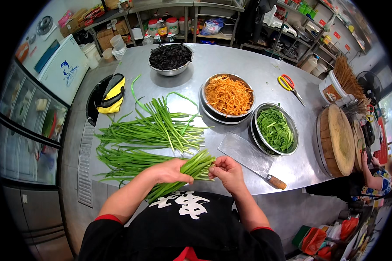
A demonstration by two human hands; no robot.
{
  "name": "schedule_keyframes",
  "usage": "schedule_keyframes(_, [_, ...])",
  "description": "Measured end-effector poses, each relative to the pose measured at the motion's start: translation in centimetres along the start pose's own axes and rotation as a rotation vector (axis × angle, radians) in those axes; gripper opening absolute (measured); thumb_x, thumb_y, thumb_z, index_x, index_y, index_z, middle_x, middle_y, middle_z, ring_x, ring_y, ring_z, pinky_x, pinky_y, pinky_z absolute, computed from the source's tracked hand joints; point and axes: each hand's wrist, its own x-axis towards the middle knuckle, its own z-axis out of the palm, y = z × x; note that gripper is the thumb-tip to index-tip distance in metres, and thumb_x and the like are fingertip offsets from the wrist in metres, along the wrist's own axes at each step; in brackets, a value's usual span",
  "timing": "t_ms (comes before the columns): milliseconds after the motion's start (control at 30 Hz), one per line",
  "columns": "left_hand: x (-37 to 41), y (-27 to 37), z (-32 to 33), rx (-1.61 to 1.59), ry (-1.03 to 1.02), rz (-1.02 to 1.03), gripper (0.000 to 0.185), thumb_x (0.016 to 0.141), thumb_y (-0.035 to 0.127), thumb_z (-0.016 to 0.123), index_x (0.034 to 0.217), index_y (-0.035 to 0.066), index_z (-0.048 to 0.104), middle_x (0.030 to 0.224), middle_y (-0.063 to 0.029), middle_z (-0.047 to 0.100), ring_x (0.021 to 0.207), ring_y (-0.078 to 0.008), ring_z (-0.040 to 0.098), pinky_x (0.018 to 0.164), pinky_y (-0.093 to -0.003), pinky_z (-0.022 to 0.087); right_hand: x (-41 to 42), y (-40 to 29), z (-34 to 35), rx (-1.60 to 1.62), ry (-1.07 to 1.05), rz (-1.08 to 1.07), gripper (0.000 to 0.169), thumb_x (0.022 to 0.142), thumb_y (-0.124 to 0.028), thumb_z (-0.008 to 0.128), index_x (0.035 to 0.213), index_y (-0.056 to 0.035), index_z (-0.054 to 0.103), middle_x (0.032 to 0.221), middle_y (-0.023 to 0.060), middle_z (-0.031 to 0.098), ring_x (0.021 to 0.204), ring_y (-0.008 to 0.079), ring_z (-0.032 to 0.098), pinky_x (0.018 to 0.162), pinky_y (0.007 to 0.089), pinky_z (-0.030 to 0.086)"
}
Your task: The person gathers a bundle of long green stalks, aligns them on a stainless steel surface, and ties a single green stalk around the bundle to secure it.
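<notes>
My left hand (pixel 172 172) is wrapped around a bundle of garlic chives (pixel 196 164), held slanting over the table's near edge. At the pale cut ends of that bundle, my right hand (pixel 228 172) pinches with thumb and forefinger; whether a stem is between them is hard to see. Under and left of the bundle lies a row of loose chives (pixel 127 160). Farther back rests a second pile of chives (pixel 153 130), some lying crosswise, with a green tie strip (pixel 183 94) beside it. A cleaver (pixel 245 153) with a wooden handle lies flat to the right.
On the steel table (pixel 212 62) stand bowls of black shredded food (pixel 170 57), orange shreds (pixel 228 94) and cut greens (pixel 274 129). Scissors (pixel 290 86) and a round chopping block (pixel 336 140) are right. Yellow-black gloves (pixel 112 98) hang over a bin at left. Another person (pixel 375 182) works at far right.
</notes>
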Motion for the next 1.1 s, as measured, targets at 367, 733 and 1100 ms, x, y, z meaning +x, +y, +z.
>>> schedule_keyframes(367, [-0.1,-0.9,-0.4,-0.356,-0.031,-0.11,0.025,0.077,0.003,0.064,0.101,-0.001,0.057,0.087,-0.0092,0.064,0.074,-0.0163,0.061,0.07,-0.0293,0.05,0.0,0.4,-0.2,-0.049,0.065,-0.085,0.018,0.084,-0.003,0.058,0.101,-0.0001,0.052,0.095,0.0082,0.06,0.083,0.0151,0.059,0.076,0.0279,0.049])
schedule_keyframes(733, [0.5,-1.5,-0.8,-0.291,-0.069,-0.087,0.022,0.076,0.003,0.065,0.097,-0.001,0.059,0.084,-0.0084,0.064,0.07,-0.0154,0.061,0.067,-0.0286,0.05,0.3,-1.2,1.2,-0.85,-0.108,-0.543,0.056,0.083,-0.016,0.057,0.131,0.0022,0.035,0.133,0.0217,0.04,0.123,0.0357,0.039,0.102,0.0396,0.03])
schedule_keyframes(1100, [0.9,-0.7,-0.6,-0.025,-0.052,-0.085,0.021,0.074,0.007,0.07,0.089,0.0,0.058,0.074,-0.0043,0.062,0.066,-0.0121,0.059,0.062,-0.0269,0.047,1.4,-3.1,0.7,-1.003,-0.128,-0.6,0.057,0.081,-0.02,0.061,0.127,0.0037,0.039,0.127,0.0241,0.044,0.117,0.0373,0.043,0.098,0.0408,0.034])
